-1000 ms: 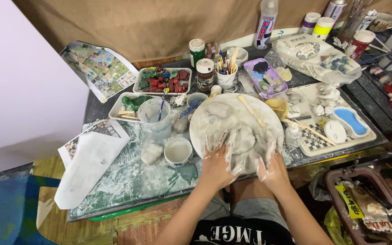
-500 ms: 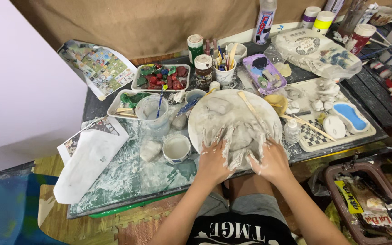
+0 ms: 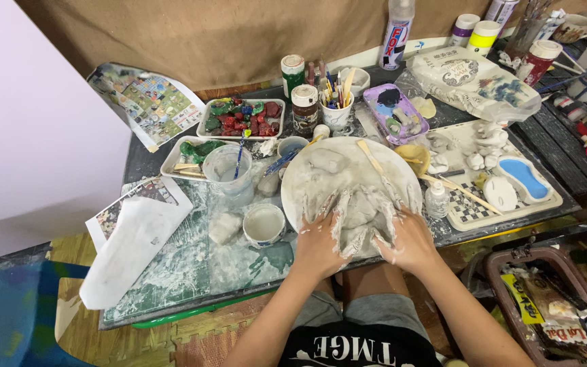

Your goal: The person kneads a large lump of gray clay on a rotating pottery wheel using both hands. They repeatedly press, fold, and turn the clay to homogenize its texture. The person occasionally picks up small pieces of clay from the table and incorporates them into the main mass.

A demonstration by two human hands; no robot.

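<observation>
A lump of wet grey clay [image 3: 360, 212] lies on a round white plate [image 3: 321, 178] near the table's front edge. My left hand [image 3: 319, 239] presses against the lump's left side and my right hand [image 3: 402, 234] against its right side, fingers spread and smeared with clay. A wooden stick [image 3: 370, 156] rests on the plate's far part. A small cup of grey slip [image 3: 264, 225] stands just left of my left hand.
A clear water cup with a brush [image 3: 227, 171], trays of painted pieces [image 3: 239, 117], jars, a cup of tools [image 3: 338, 112], a purple palette [image 3: 394, 112] and a tray of white figures [image 3: 497, 178] crowd the table. Paper sheets [image 3: 130, 241] lie left; a bin [image 3: 552, 306] stands right.
Both hands have stayed on the clay, sliding a little over it as they press; the view has shifted slightly.
</observation>
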